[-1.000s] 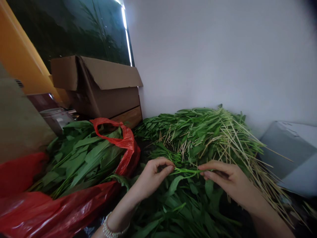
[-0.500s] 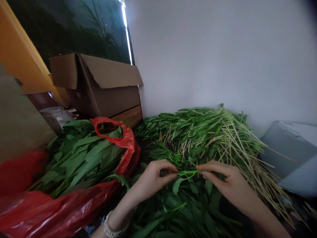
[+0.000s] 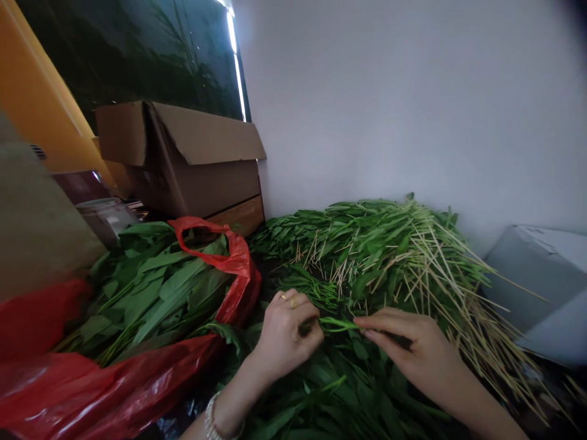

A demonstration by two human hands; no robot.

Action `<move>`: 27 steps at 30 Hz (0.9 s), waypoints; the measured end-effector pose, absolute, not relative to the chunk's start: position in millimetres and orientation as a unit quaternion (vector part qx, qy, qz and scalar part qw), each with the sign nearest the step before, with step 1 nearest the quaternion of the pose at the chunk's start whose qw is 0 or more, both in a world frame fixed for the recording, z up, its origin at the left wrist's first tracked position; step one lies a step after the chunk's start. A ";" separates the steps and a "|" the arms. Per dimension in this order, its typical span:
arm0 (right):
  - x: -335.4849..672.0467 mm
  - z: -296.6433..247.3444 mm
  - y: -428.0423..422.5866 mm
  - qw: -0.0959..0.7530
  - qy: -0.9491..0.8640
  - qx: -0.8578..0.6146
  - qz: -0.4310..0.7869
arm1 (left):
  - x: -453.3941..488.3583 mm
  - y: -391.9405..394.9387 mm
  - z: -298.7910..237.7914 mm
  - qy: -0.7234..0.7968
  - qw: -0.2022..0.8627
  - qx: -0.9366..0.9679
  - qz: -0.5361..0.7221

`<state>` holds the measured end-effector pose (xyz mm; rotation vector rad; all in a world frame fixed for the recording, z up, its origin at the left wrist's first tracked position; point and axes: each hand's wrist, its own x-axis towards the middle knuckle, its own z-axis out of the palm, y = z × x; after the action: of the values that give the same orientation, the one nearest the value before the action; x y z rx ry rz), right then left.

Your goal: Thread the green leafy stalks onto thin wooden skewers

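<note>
L hand [image 3: 290, 333]: curled nearly closed, thumb to fingers, gripping L end of green stems [image 3: 339, 324]. R hand [image 3: 413, 345]: thumb + index pinched on R end; other fingers partly hidden. Stems: long axis approx. horiz., running L–R betw. hands, slight dip twd R; tips hidden in grip, can't tell. Posn: above lower leaf pile [image 3: 316, 400], R of red bag [image 3: 245, 275], nearer than pale stalks [image 3: 428, 263].

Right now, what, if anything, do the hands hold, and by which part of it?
Thin green stems: the left hand grips them toward one end, the right hand pinches them near the opposite end.
</note>
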<state>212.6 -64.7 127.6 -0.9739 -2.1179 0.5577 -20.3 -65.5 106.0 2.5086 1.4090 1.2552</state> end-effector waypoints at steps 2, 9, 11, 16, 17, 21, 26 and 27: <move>213.4 128.2 -65.0 0.373 -0.822 -0.374 0.211 | -26.8 -61.7 107.6 0.480 0.074 0.739 0.466; 221.6 128.6 -62.0 0.415 -0.803 -0.387 0.182 | -40.7 -60.5 114.6 0.483 0.340 0.586 0.555; 219.0 128.6 -62.2 0.422 -0.800 -0.387 0.178 | -36.1 -65.3 116.4 0.460 0.372 0.585 0.555; 214.5 129.5 -65.3 0.424 -0.801 -0.389 0.168 | -37.0 -61.8 118.1 0.469 0.338 0.516 0.633; 215.0 129.5 -65.4 0.422 -0.802 -0.390 0.164 | -40.1 -58.6 118.0 0.462 0.340 0.485 0.660; 219.2 127.9 -63.3 0.401 -0.805 -0.411 0.151 | -51.0 -49.1 119.6 0.391 0.346 0.377 0.765; 220.9 127.0 -61.3 0.388 -0.806 -0.425 0.140 | -43.7 -57.3 121.1 0.409 0.337 0.442 0.724; 220.3 127.5 -61.6 0.391 -0.805 -0.423 0.140 | -39.7 -60.4 119.9 0.429 0.325 0.485 0.689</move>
<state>220.3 -61.6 127.5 -1.0750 -2.0466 0.3566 -39.7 -60.4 119.9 1.2728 1.1242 1.8073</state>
